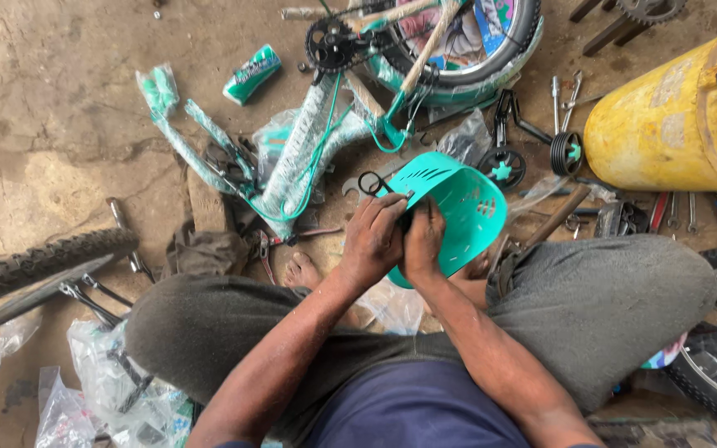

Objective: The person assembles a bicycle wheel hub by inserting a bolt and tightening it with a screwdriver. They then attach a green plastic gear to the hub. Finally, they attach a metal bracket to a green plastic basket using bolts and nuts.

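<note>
From the head view, a person sits cross-legged on the floor and holds a teal plastic bicycle basket over the lap, tilted on its side just in front of a wrapped teal bicycle frame. The left hand has its grip closed on the basket's near rim. The right hand, touching the left, also has its grip closed on the rim; a yellow drum lies to the right.
</note>
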